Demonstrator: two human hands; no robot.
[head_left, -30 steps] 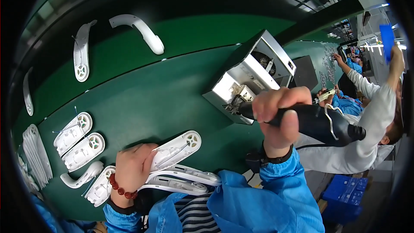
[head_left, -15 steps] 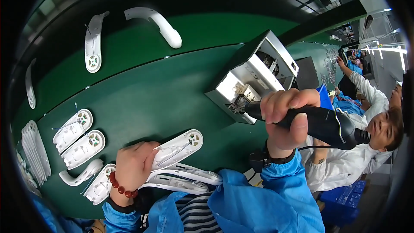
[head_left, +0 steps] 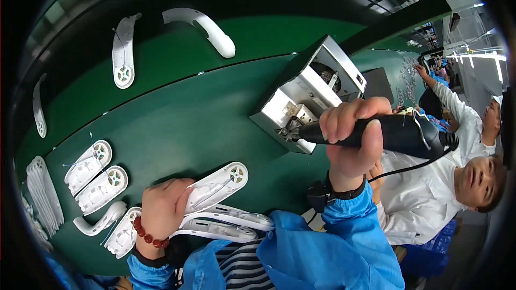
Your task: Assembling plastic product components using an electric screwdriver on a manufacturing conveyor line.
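Note:
My left hand [head_left: 165, 203] is closed on one end of a white plastic shell [head_left: 221, 183], curved and long, with a round spoked opening and a thin wire inside. More white shells [head_left: 231, 223] are stacked just below it, by my blue smock. My right hand [head_left: 355, 131] is wrapped round a black corded electric screwdriver [head_left: 406, 135] with its tip pointing left. That tip is at the front compartment of a metal box [head_left: 279, 103], which looks like a screw feeder with a round drum. Whether the tip touches anything inside, I cannot tell.
Several white shells with wires [head_left: 102, 188] lie at the left, beside a stack of slim white pieces [head_left: 44, 196]. On the dark green strip beyond are more white parts [head_left: 124, 53]. A co-worker in white [head_left: 424, 193] is close on the right, near a blue crate [head_left: 438, 247].
The view has shifted slightly. My right hand and the screwdriver have moved a little left and tilted; the tip stays at the metal box. My left hand keeps its hold on the shell.

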